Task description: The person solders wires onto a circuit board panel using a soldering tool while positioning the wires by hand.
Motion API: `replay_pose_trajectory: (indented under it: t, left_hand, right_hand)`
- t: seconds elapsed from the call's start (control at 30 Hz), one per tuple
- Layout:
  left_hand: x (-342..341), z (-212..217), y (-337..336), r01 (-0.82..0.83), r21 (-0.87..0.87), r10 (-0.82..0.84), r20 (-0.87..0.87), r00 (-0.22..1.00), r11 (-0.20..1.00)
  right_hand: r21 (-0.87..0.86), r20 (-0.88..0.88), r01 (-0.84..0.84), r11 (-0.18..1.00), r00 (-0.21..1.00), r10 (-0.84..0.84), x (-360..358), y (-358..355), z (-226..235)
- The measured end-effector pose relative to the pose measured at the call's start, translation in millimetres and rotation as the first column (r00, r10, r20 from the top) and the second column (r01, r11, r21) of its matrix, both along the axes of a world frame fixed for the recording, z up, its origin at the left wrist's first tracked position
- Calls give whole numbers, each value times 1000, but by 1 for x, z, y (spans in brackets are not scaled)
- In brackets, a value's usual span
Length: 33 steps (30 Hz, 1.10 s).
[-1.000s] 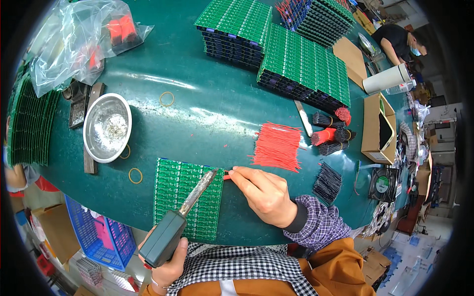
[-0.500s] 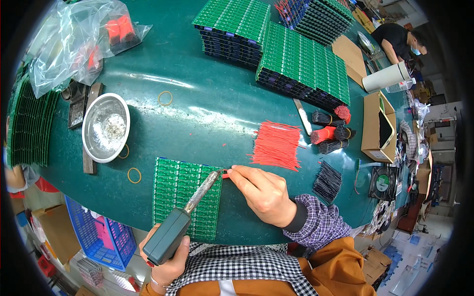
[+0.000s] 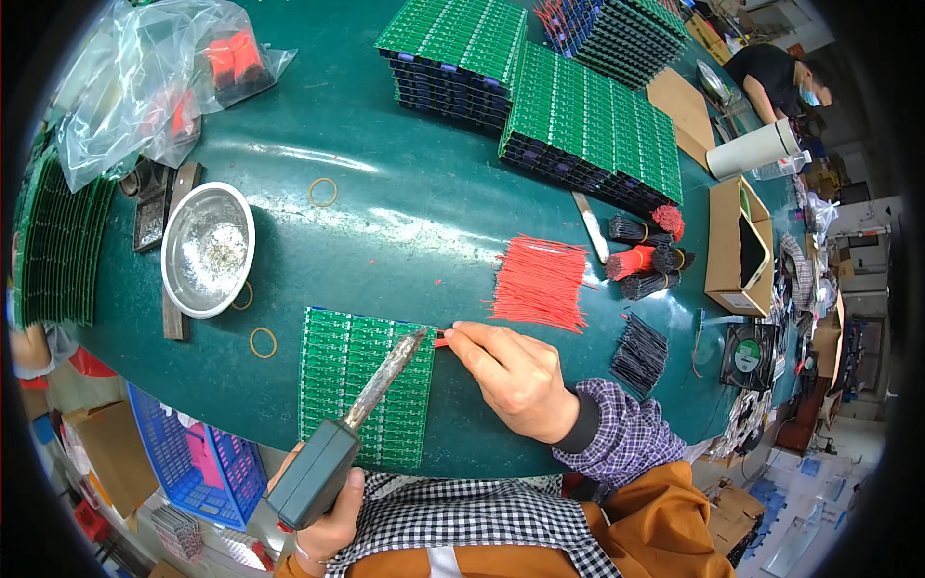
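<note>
My left hand (image 3: 330,520) grips the dark handle of a soldering iron (image 3: 358,422), whose tip reaches the upper right corner of a green circuit board panel (image 3: 359,383) lying near the table's front edge. My right hand (image 3: 511,379) pinches a short red wire (image 3: 440,341) and holds its end at that same corner, touching the iron's tip. A loose pile of red wires (image 3: 540,282) lies just beyond my right hand.
A metal bowl (image 3: 206,249) sits at the left on a wooden strip. Stacks of green boards (image 3: 588,125) fill the back. Bundles of black and red wires (image 3: 644,258), a cardboard box (image 3: 737,246), a white cup (image 3: 754,149), plastic bags (image 3: 154,82) and rubber bands (image 3: 262,342) lie around.
The iron's handle has swung slightly right and lower while its tip stays at the board's corner. My right hand holds its place with the red wire.
</note>
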<state>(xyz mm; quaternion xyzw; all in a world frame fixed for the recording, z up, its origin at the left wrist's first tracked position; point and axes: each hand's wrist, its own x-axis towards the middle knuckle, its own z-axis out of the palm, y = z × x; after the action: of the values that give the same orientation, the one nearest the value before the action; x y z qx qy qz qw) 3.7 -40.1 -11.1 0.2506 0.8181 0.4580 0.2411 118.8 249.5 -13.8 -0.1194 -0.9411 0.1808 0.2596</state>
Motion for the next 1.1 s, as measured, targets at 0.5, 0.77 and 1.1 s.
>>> replay_pose_trajectory:
  t: [0.5, 0.77, 1.1]
  left_hand:
    - [-8, 22, 38, 38, -17, -39, -20, 999, 999]
    - [2, 3, 7, -44, -18, 45, 64, 997, 999]
    - [11, -10, -14, -86, -28, 86, 17, 996, 996]
  right_hand:
    - [8, 11, -5, 1000, 1000, 5, 2, 0, -3]
    - [20, 18, -22, 1000, 1000, 21, 3, 0, -3]
    - [-2, -9, 12, 1000, 1000, -12, -1, -1, 0]
